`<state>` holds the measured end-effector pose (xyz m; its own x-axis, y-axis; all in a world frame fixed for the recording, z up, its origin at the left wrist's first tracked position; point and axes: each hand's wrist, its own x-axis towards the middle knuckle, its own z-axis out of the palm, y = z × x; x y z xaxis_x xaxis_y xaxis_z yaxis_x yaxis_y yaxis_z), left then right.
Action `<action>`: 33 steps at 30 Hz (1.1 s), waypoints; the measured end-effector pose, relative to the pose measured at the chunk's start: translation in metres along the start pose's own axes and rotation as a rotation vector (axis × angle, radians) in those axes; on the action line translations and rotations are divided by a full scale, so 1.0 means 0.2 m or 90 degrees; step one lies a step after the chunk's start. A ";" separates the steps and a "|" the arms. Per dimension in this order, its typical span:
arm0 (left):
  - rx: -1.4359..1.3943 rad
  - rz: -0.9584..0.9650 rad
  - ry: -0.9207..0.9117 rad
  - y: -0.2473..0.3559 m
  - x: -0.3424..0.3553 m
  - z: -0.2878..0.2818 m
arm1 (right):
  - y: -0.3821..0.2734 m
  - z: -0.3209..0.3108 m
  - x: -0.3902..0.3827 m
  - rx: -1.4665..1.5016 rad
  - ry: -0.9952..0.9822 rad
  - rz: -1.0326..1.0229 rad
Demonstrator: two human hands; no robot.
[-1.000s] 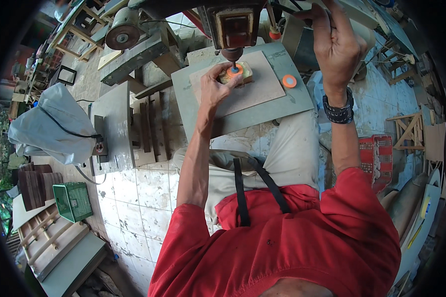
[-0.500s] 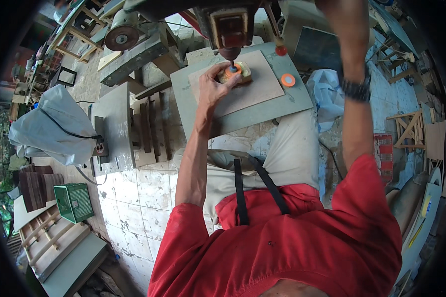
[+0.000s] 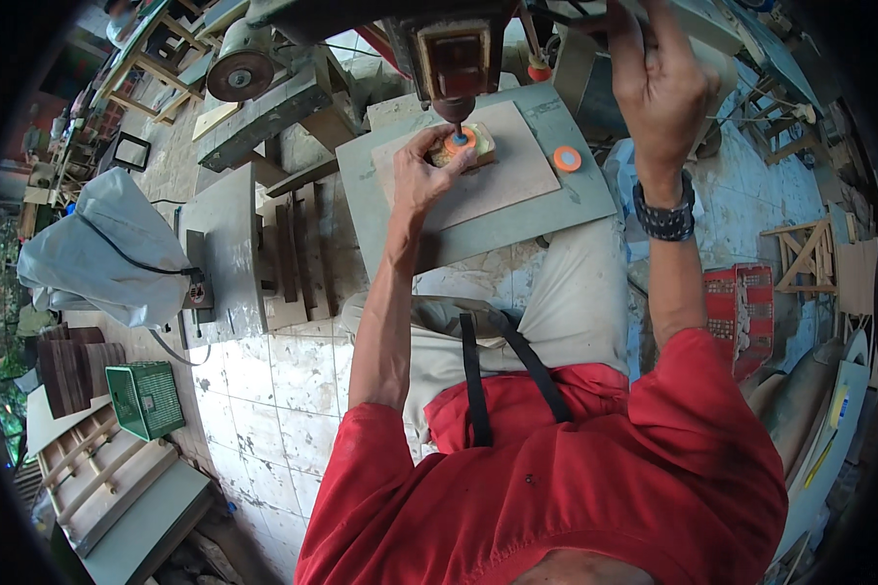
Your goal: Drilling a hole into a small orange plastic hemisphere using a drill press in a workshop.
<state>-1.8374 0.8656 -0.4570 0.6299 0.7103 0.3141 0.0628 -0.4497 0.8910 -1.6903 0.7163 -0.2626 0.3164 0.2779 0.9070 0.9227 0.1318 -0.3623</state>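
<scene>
My left hand (image 3: 417,174) holds a small wooden block with an orange disc on top (image 3: 461,144), steadying it on a tan board (image 3: 502,180) under the drill press chuck (image 3: 454,105). The bit touches the disc's blue centre. My right hand (image 3: 659,86), a black watch on its wrist, is raised at the upper right with fingers closed on the press's feed handle, which is mostly hidden. A second orange disc (image 3: 567,158) lies loose on the grey press table (image 3: 546,214).
A grey machine table with wooden slats (image 3: 254,258) stands to the left, next to a grey cloth-covered bundle (image 3: 107,249). A green crate (image 3: 144,400) and wooden frames (image 3: 98,478) sit at lower left. A red crate (image 3: 741,307) is on the right.
My right hand swung up out of view and came back lower on the handle. The drill bit now rests on the orange disc. My left hand stays on the block.
</scene>
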 end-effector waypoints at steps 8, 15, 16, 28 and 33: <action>0.024 0.027 0.012 -0.03 0.00 -0.01 | -0.01 -0.01 -0.05 -0.003 0.002 -0.067; 0.052 0.067 0.013 -0.04 0.01 0.00 | -0.01 -0.03 -0.05 -0.022 -0.007 -0.070; 0.052 0.068 0.012 -0.04 0.01 0.01 | -0.01 -0.03 -0.05 -0.007 -0.008 -0.057; -0.003 -0.015 -0.004 0.01 0.01 -0.01 | 0.03 -0.03 0.24 -0.037 -0.046 -0.121; -0.030 -0.010 -0.030 0.00 0.01 0.00 | 0.34 0.18 0.69 0.041 -0.207 -0.062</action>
<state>-1.8359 0.8674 -0.4568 0.6645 0.6908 0.2852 0.0377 -0.4121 0.9104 -1.5924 0.7987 -0.1693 0.1310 0.5489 0.8255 0.9258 0.2301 -0.3000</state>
